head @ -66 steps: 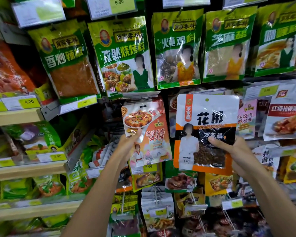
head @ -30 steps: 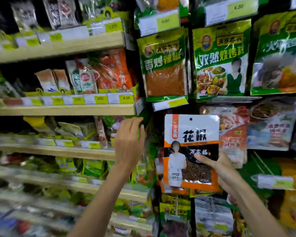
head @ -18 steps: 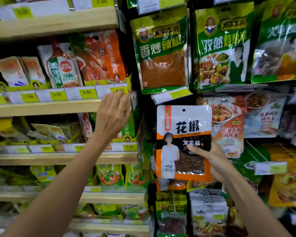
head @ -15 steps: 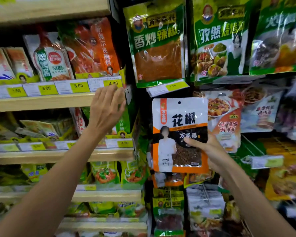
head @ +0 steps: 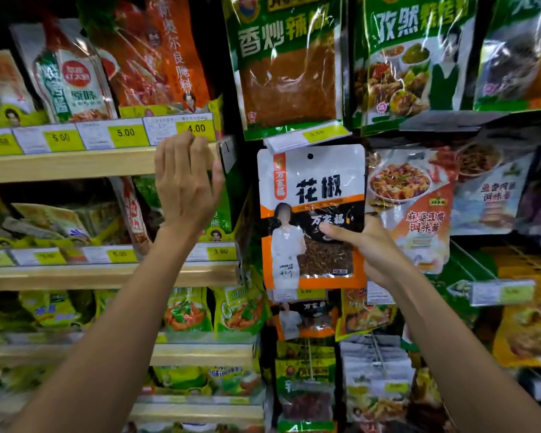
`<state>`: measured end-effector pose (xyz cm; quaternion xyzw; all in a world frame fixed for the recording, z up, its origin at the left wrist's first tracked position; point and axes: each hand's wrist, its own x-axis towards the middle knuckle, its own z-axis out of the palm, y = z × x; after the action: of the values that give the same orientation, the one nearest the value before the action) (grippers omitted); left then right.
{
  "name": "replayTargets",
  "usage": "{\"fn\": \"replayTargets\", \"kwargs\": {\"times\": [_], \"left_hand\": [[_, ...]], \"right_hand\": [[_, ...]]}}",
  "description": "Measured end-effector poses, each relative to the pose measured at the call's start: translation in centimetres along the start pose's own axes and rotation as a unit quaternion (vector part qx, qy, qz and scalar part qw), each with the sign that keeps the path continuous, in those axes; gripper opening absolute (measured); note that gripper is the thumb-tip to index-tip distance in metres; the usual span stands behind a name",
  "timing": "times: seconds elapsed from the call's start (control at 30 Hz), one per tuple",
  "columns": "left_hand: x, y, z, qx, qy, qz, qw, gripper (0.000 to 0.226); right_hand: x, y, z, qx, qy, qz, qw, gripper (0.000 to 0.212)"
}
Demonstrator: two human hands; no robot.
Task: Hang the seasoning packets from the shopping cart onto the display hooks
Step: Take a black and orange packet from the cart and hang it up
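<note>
My right hand pinches the white-and-orange plastic peppercorn packet, apparently unhooked. My left hand rests slack on the wooden shelf.

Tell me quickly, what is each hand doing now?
Left hand: open, fingers against the shelf edge, holds nothing.
Right hand: grips the peppercorn packet.

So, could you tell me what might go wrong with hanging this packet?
The right hand pinches the peppercorn packet only low on one side, so its top could flop and the hang hole drift off target. The price tag just above could get knocked. The left hand is at the shelf edge, not steadying.
</note>
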<state>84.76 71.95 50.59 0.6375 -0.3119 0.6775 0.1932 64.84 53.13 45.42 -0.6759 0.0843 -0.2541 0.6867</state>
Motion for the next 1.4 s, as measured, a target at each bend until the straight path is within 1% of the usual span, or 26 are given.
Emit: {"fn": "replayTargets", "kwargs": {"times": [0.03, 0.1, 0.2, 0.23, 0.27, 0.3, 0.33, 0.47, 0.57, 0.73, 0.87, 0.93, 1.03, 1.1, 1.23, 1.3, 1.4], "left_hand": [[0.0, 0.0, 0.1, -0.003, 0.002, -0.001, 1.000, 0.032], [-0.1, -0.1, 0.2, -0.009, 0.006, -0.002, 1.000, 0.031], [0.0, 0.0, 0.1, -0.018, 0.010, -0.003, 1.000, 0.029], [0.0, 0.0, 0.1, -0.018, 0.009, -0.004, 1.000, 0.030], [0.0, 0.1, 0.1, -0.018, 0.009, -0.005, 1.000, 0.031], [0.0, 0.1, 0.0, -0.018, 0.008, -0.005, 1.000, 0.031], [0.0, 0.1, 0.0, -0.017, 0.008, -0.005, 1.000, 0.031], [0.0, 0.0, 0.0, -0.018, 0.007, -0.005, 1.000, 0.031], [0.0, -0.1, 0.0, -0.017, 0.009, -0.002, 1.000, 0.030], [0.0, -0.2, 0.0, -0.016, 0.010, 0.000, 1.000, 0.029], [0.1, -0.2, -0.1, -0.019, 0.003, 0.004, 1.000, 0.031], [0.1, -0.2, -0.2, -0.021, -0.002, 0.006, 1.000, 0.031], [0.1, -0.3, -0.4, -0.022, -0.011, 0.008, 1.000, 0.032], [0.2, -0.2, -0.7, -0.021, -0.022, 0.010, 0.999, 0.034], [0.5, -0.2, -1.6, -0.021, -0.058, 0.013, 0.998, 0.035], [0.7, 0.0, -2.1, -0.021, -0.081, 0.010, 0.996, 0.035], [1.2, 0.4, -3.1, -0.039, -0.112, -0.007, 0.993, 0.033]], "right_hand": [[0.2, -0.1, 0.0, 0.001, 0.002, 0.000, 1.000, 0.093], [0.8, -0.3, 0.0, -0.003, -0.003, -0.005, 1.000, 0.089], [1.5, -0.4, 0.2, 0.001, 0.000, -0.004, 1.000, 0.092], [1.7, -0.3, 0.2, 0.003, -0.002, -0.004, 1.000, 0.085], [2.0, -0.2, 0.2, 0.006, -0.002, -0.003, 1.000, 0.070], [2.2, -0.1, 0.1, 0.007, -0.002, 0.002, 1.000, 0.050], [2.5, 0.2, -0.1, 0.010, 0.001, 0.005, 1.000, 0.036], [3.0, 0.6, -0.2, 0.001, -0.002, 0.001, 1.000, 0.034], [3.5, 0.6, -0.1, 0.014, -0.003, 0.016, 1.000, 0.032], [4.9, 0.9, 0.0, -0.003, -0.001, 0.029, 1.000, 0.018], [7.1, 1.3, 0.8, -0.009, 0.044, 0.014, 0.999, 0.042], [8.2, 1.7, 1.1, -0.016, 0.058, 0.002, 0.998, 0.049], [9.2, 2.2, 1.2, -0.056, 0.074, -0.006, 0.996, 0.057], [9.6, 2.5, 1.0, -0.061, 0.089, 0.000, 0.994, 0.057], [8.4, 3.0, 0.9, -0.055, 0.116, 0.009, 0.992, 0.047], [7.2, 3.4, 1.0, -0.089, 0.134, 0.007, 0.987, 0.046], [4.6, 4.0, 1.8, -0.181, 0.147, 0.050, 0.971, 0.048]]}}
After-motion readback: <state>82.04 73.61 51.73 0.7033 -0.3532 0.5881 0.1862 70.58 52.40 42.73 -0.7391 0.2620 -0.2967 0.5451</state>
